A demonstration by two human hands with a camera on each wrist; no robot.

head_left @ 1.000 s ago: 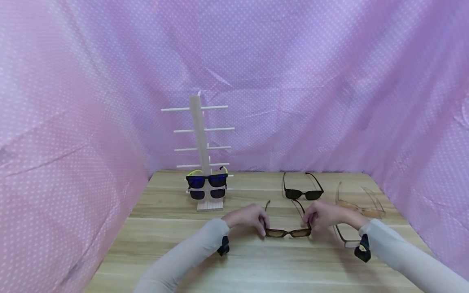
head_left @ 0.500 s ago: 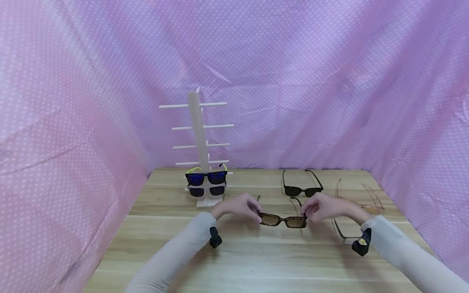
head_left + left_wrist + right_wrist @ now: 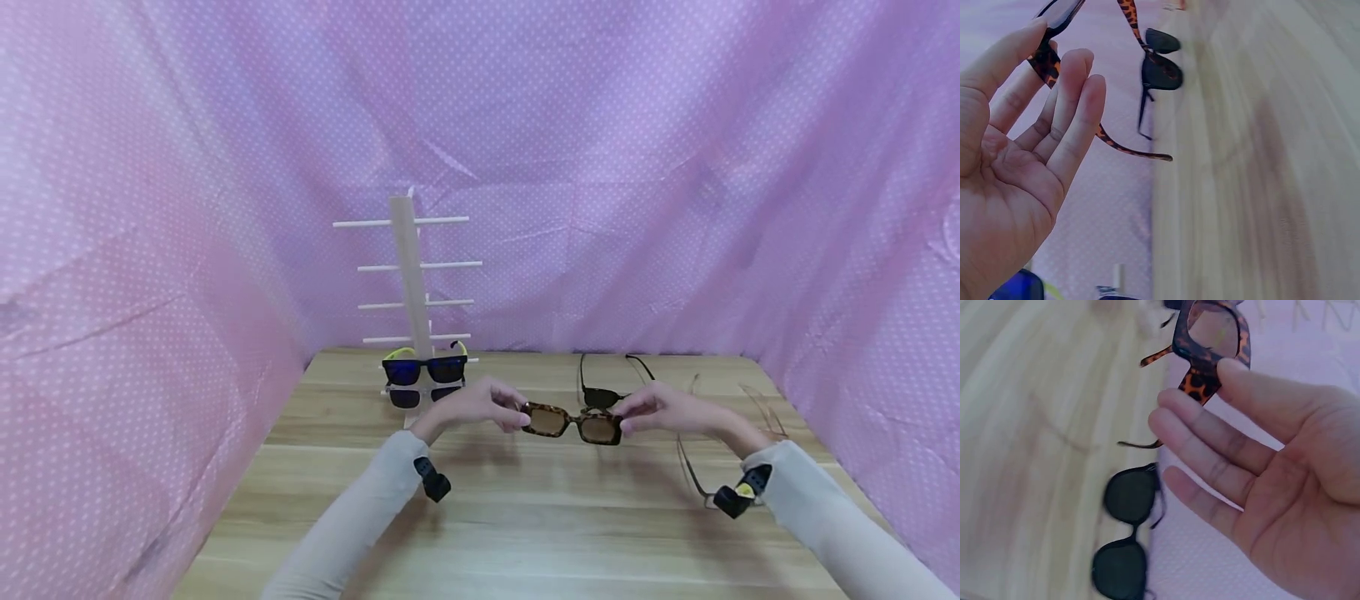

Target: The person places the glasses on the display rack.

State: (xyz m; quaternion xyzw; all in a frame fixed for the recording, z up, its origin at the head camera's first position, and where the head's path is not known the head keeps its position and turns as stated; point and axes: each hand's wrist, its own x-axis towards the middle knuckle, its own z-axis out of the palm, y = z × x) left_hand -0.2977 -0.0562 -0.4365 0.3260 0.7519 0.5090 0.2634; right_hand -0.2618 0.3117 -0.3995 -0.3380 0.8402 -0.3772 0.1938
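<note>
Tortoiseshell sunglasses [image 3: 550, 420] with brown lenses are held up above the table, front towards me. At their left corner my left hand [image 3: 480, 405] pinches the frame between thumb and fingers. My right hand [image 3: 660, 408] pinches the opposite corner the same way. The left wrist view shows the temple arm [image 3: 1135, 152] reaching out unfolded past the left hand [image 3: 1022, 131]. In the right wrist view, thumb and fingers of the right hand [image 3: 1272, 450] grip the spotted hinge end [image 3: 1199, 384].
A wooden display stand [image 3: 408, 275] with white rods stands at left, bearing blue-lensed sunglasses [image 3: 423, 370] and a clear-framed pair [image 3: 405, 398] low down. Black sunglasses [image 3: 602, 397] lie behind the right hand. Further right on the table [image 3: 525, 533] are thin-framed glasses [image 3: 693, 479] and pale amber glasses [image 3: 772, 421].
Both hands have lifted the tortoiseshell sunglasses off the table, up and slightly left, tilting the lenses towards me. The sunglasses now overlap the black pair behind.
</note>
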